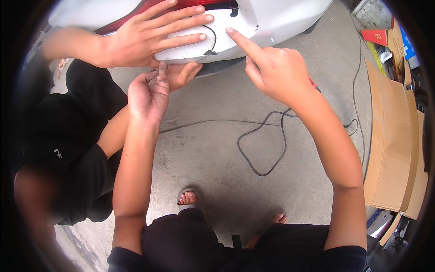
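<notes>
Ahead of me is the white rear corner of a car (253,41), with a red tail light (136,14) above it. A dark curved line, like a crack, runs down the white panel to a dark, chipped spot (210,53). My right hand (283,72) holds nothing; its index finger points at the panel, fingertip at or near the surface, while the other fingers curl. My left hand (149,95) is raised palm up, fingers partly bent and apart, close to the panel's lower edge. I see nothing in it. It overlaps another person's hand (181,75).
A person in black crouches at my left, one spread hand (149,36) over the panel and the other at its lower edge. A dark cable (263,174) loops on the concrete floor. Flattened cardboard (392,140) and boxes line the right side.
</notes>
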`<state>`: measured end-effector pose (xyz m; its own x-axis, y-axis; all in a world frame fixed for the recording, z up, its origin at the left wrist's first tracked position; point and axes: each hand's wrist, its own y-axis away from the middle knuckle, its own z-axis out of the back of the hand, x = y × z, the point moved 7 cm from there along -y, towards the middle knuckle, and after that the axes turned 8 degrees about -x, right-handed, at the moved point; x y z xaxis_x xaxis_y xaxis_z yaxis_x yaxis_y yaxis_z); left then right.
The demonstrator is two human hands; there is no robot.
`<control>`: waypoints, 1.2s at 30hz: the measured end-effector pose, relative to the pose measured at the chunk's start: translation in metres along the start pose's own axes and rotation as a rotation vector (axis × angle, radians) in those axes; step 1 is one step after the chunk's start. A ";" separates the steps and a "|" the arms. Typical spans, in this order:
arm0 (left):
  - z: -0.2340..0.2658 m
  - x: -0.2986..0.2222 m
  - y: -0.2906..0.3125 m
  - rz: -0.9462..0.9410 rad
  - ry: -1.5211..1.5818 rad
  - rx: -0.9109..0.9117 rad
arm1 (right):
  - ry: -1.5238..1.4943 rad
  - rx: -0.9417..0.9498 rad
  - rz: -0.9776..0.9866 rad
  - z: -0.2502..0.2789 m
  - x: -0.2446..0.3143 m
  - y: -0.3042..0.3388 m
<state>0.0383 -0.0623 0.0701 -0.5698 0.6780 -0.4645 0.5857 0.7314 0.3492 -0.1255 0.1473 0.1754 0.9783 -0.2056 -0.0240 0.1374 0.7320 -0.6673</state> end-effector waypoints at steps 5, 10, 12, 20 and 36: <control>-0.012 -0.007 -0.009 0.071 -0.076 0.150 | 0.220 -0.020 0.068 -0.018 0.000 0.008; -0.033 0.024 0.010 0.560 0.182 0.234 | 0.306 -0.134 0.098 -0.028 0.001 0.015; -0.046 0.026 0.018 0.614 0.295 0.281 | 0.321 -0.147 0.102 -0.031 0.001 0.015; -0.043 0.024 0.021 0.642 0.316 0.077 | 0.439 -0.144 0.114 -0.040 0.000 0.018; -0.030 0.017 0.005 0.537 0.203 0.113 | 0.373 -0.176 0.075 -0.039 0.003 0.017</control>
<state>0.0140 -0.0450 0.0879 -0.2686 0.9601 -0.0775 0.8742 0.2768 0.3989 -0.1267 0.1338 0.1353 0.8571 -0.4008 -0.3236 0.0079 0.6383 -0.7697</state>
